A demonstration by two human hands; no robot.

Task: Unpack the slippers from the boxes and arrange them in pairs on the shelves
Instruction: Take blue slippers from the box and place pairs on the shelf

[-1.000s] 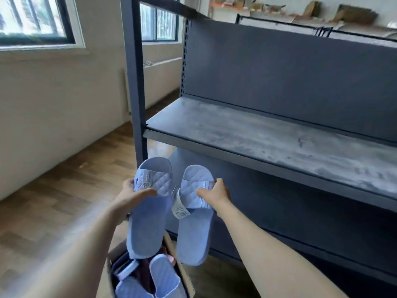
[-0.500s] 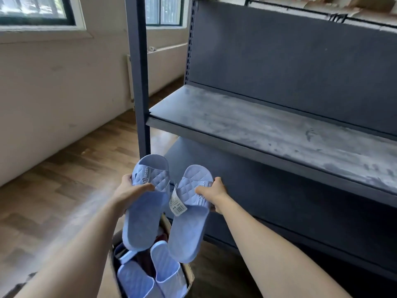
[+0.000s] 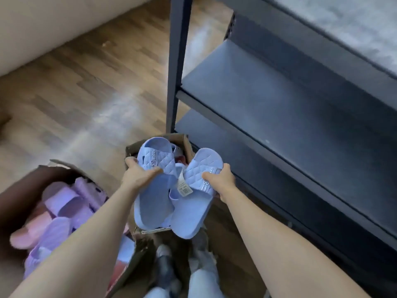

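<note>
I hold a pair of light blue slippers over a small open cardboard box (image 3: 182, 139). My left hand (image 3: 137, 176) grips the left slipper (image 3: 153, 190) at its quilted strap. My right hand (image 3: 221, 179) grips the right slipper (image 3: 193, 209) at its strap. A white price tag (image 3: 184, 188) hangs between the two slippers. The dark grey shelf unit stands to the right, and its lower shelf (image 3: 268, 108) lies just beyond the slippers. The grey top shelf (image 3: 352, 20) shows at the upper right corner.
A larger open cardboard box (image 3: 21, 186) at the lower left holds several purple and pink slippers (image 3: 62, 203). The shelf's upright post (image 3: 178, 50) rises just behind the small box. Wooden floor (image 3: 75, 93) spreads to the left, up to a pale wall (image 3: 53, 20).
The view has tilted sharply downward, so the lower shelves and the boxes now fill it. The slippers stay in both hands, held lower over the small box.
</note>
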